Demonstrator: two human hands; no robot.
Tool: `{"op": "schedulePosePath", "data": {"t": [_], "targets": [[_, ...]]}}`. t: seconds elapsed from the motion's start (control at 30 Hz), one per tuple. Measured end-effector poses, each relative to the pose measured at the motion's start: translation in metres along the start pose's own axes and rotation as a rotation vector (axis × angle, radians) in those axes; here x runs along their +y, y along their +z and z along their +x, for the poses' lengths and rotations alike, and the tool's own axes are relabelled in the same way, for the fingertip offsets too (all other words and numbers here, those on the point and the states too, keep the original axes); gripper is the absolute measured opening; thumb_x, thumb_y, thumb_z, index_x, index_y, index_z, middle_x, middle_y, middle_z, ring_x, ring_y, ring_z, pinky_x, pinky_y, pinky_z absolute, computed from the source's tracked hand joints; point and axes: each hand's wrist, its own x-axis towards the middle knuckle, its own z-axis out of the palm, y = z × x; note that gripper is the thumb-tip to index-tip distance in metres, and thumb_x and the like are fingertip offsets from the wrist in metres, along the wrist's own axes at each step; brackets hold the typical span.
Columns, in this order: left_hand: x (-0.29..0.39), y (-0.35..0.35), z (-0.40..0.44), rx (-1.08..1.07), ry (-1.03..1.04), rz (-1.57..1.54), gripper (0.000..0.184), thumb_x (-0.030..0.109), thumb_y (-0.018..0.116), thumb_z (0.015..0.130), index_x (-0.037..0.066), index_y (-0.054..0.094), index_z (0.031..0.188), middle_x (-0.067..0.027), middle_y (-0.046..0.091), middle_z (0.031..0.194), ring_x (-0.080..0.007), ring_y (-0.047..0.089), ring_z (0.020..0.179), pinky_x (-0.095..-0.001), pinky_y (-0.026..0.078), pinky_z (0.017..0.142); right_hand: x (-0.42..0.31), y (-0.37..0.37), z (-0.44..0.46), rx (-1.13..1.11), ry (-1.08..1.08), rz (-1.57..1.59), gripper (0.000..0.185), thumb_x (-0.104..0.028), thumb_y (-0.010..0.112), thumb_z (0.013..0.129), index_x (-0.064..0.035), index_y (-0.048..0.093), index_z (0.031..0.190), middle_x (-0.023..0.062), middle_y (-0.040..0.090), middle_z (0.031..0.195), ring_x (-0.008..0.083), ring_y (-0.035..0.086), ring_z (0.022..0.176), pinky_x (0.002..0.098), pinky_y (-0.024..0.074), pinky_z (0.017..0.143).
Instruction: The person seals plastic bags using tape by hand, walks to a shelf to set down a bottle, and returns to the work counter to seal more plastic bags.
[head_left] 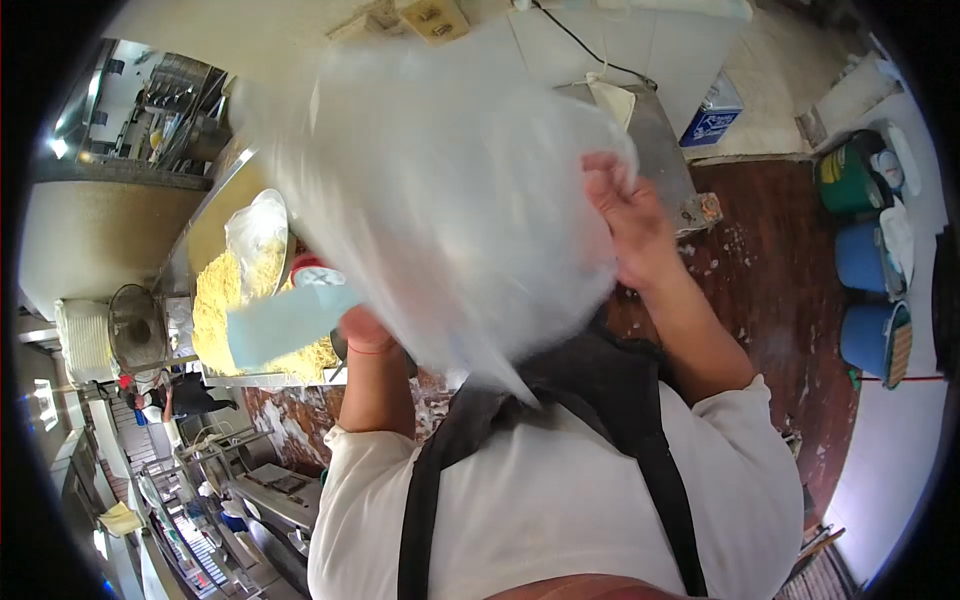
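Observation:
A large translucent plastic bag (pixel 460 190), blurred by motion, spreads out between my two hands. My right hand (pixel 630 220) is at the bag's right edge with its fingers bent against the plastic. Most of my left hand (pixel 365 330) is hidden behind the bag's lower left side; only the part near the wrist shows, with a thin red band. Beside it, a pale blue sheet or piece (pixel 285 325) lies over yellow shredded food (pixel 215 300) on the table at left. A clear bag (pixel 262 235) rests on a round dish near the food.
Blue bins (pixel 868 255) and a green bin (pixel 850 175) stand along the right wall. A blue and white box (pixel 712 112) sits by the counter. Another person (pixel 165 395) is far off at the lower left. The reddish floor (pixel 770 260) has white patches.

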Motion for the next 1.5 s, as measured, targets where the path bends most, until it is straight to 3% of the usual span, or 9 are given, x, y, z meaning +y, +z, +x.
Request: {"op": "schedulePosePath", "data": {"t": [0.17,0.3,0.5,0.67,0.7,0.83,1.03,1.23,1.5], "targets": [[-0.032,-0.016,-0.009,0.05,-0.409,0.316,0.047,0.028,0.061,0.094,0.001,0.052,0.132,-0.0106,0.059,0.125,-0.0212,0.056,0.115,-0.0354,0.046,0.098,0.056,0.055,0.012,-0.191,-0.022,-0.125,0.05,-0.024,0.069,0.091,-0.0107,0.051,0.135,0.0098,0.07,0.096,0.017,0.068,0.089,0.032,0.0524,0.083],[-0.107,-0.03,-0.05,0.093,-0.288,0.108,0.045,0.03,0.06,0.094,-0.001,0.056,0.127,-0.0106,0.066,0.112,-0.0168,0.063,0.087,-0.0327,0.052,0.074,0.055,0.08,0.005,-0.251,-0.053,-0.563,0.048,-0.029,0.071,0.089,-0.0129,0.055,0.131,0.0155,0.07,0.097,0.0192,0.068,0.091,0.0321,0.0518,0.08],[-0.075,-0.063,-0.05,-0.082,-0.47,-0.644,0.062,0.059,0.056,0.09,-0.003,0.064,0.095,-0.006,0.064,0.081,-0.0105,0.045,0.051,-0.0234,0.028,0.044,0.059,0.091,0.036,-0.001,-0.033,-0.576,0.034,-0.037,0.063,0.093,-0.0058,0.061,0.106,0.0132,0.069,0.09,0.0185,0.068,0.083,0.034,0.0517,0.074],[-0.059,-0.08,-0.031,0.079,-0.17,-0.472,0.046,0.04,0.076,0.081,-0.001,0.065,0.098,-0.0103,0.066,0.096,-0.0186,0.063,0.083,-0.0312,0.052,0.072,0.055,0.093,0.072,-0.12,0.024,-0.316,0.031,-0.036,0.059,0.096,-0.0099,0.061,0.113,0.0027,0.065,0.088,0.0153,0.064,0.078,0.0338,0.0506,0.069],[-0.053,-0.086,-0.015,0.125,-0.155,-0.606,0.042,0.031,0.068,0.088,0.001,0.06,0.116,-0.0109,0.065,0.109,-0.0231,0.062,0.103,-0.038,0.05,0.094,0.063,0.092,0.08,-0.152,0.076,-0.047,0.032,-0.034,0.058,0.096,-0.0109,0.061,0.117,0.0009,0.063,0.085,0.0139,0.061,0.075,0.0336,0.0498,0.067],[-0.07,-0.108,0.056,0.156,-0.135,-0.702,0.04,0.029,0.067,0.088,0.0,0.06,0.115,-0.0108,0.065,0.107,-0.0233,0.063,0.101,-0.0376,0.05,0.092,0.073,0.087,0.112,-0.329,0.053,0.482,0.046,-0.036,0.059,0.096,-0.013,0.053,0.135,-0.0062,0.047,0.069,0.007,0.047,0.062,0.025,0.0434,0.059],[-0.177,-0.127,0.091,0.152,-0.215,-0.52,0.037,0.025,0.066,0.088,-0.001,0.061,0.114,-0.0105,0.066,0.105,-0.0235,0.064,0.098,-0.037,0.051,0.089,0.121,0.075,0.127,-0.04,0.183,0.159,0.039,-0.027,0.055,0.099,-0.0178,0.053,0.137,-0.0056,0.048,0.071,0.0057,0.045,0.062,0.0224,0.0402,0.055],[-0.252,-0.129,0.076,0.163,-0.257,-0.313,0.034,0.022,0.065,0.088,-0.002,0.062,0.113,-0.0103,0.067,0.103,-0.0238,0.065,0.095,-0.0364,0.052,0.086,0.195,0.053,0.139,0.273,-0.194,-0.549,0.034,-0.024,0.046,0.1,-0.0109,0.058,0.129,0.0143,0.07,0.098,0.0237,0.065,0.075,0.0379,0.0509,0.07],[-0.306,-0.134,0.08,0.177,-0.215,-0.014,0.031,0.017,0.063,0.088,-0.003,0.063,0.112,-0.01,0.068,0.101,-0.0241,0.066,0.091,-0.0356,0.053,0.082,0.228,0.024,0.164,0.342,-0.218,-0.79,0.028,-0.022,0.05,0.095,-0.004,0.065,0.11,0.0246,0.066,0.101,0.0432,0.062,0.093,0.0453,0.049,0.08]]}}
